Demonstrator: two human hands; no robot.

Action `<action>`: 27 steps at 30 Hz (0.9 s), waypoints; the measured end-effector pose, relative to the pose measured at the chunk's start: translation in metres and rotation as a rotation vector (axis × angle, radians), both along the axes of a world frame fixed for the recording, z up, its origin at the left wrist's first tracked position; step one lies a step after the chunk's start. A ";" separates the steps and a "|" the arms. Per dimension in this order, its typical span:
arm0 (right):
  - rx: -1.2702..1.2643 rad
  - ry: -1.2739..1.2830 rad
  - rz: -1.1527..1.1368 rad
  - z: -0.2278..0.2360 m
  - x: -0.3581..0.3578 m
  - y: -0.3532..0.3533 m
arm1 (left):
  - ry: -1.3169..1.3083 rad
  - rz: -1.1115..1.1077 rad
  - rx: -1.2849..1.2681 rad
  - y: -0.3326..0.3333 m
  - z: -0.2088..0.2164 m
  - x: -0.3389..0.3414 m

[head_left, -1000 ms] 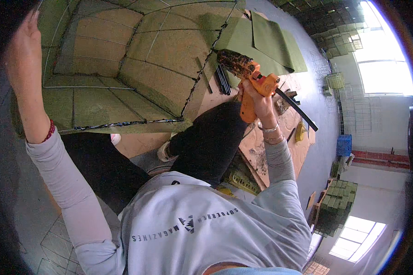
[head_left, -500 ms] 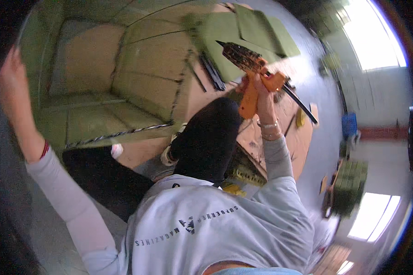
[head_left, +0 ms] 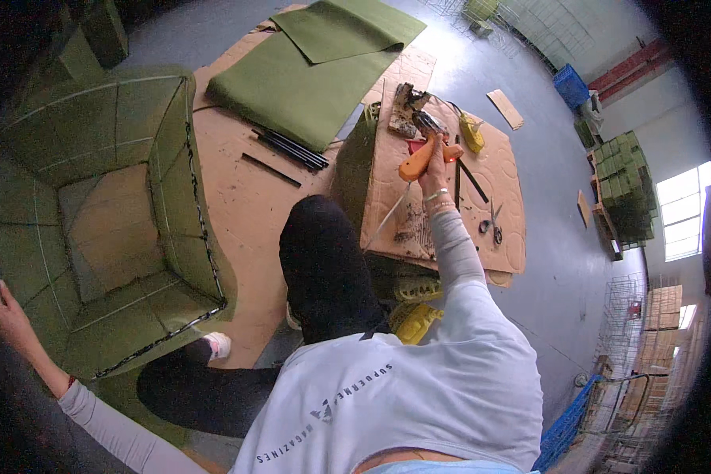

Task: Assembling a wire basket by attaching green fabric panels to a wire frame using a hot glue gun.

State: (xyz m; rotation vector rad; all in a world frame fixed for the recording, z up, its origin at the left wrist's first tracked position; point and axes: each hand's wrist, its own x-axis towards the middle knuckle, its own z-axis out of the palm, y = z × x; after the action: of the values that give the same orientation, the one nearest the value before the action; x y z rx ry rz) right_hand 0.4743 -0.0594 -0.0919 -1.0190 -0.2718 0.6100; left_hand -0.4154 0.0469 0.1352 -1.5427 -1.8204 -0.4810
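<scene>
My right hand (head_left: 434,174) is wrapped round the handle of an orange hot glue gun (head_left: 413,164). Its dark, glue-crusted nose lies by a blackened block (head_left: 404,110) on the cardboard-topped stand. A black glue stick (head_left: 472,180) is beside the gun. At the far left, my left hand (head_left: 13,320) has its fingers closed at the outer rim of a green fabric box (head_left: 114,150) with a wire frame; the fingertips are partly lost in shadow. Black glue runs along the box's right and near rims.
Scissors (head_left: 491,224) and a yellow tool (head_left: 472,133) lie on the cardboard top (head_left: 505,174). Green fabric sheets (head_left: 284,87) and several black glue sticks (head_left: 292,148) rest on floor cardboard (head_left: 237,205). Stacked green bundles (head_left: 620,182) and a blue crate (head_left: 570,85) stand at right.
The glue gun has moved from above my knee to the cardboard-topped stand, its nose now by the blackened block. My left hand has come down to the box's rim. The view has turned.
</scene>
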 end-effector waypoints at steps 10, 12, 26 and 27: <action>0.022 0.096 -0.012 -0.064 0.046 0.067 | -0.075 0.008 -0.048 0.002 0.013 0.005; 0.096 0.037 0.027 -0.081 0.061 0.070 | -0.067 0.014 -0.047 0.000 0.016 0.006; -0.635 -0.883 0.423 0.041 -0.044 0.061 | -0.006 0.016 0.099 -0.017 0.014 -0.005; -0.551 -0.775 0.513 0.037 -0.062 0.074 | -0.125 0.064 0.031 -0.005 0.010 0.018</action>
State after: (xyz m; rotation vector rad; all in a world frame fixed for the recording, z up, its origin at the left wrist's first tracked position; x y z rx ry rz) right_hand 0.4124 0.0146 -0.0549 -1.7223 -1.1166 0.7448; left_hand -0.3977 0.0420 0.1449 -1.4575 -1.9408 -0.5840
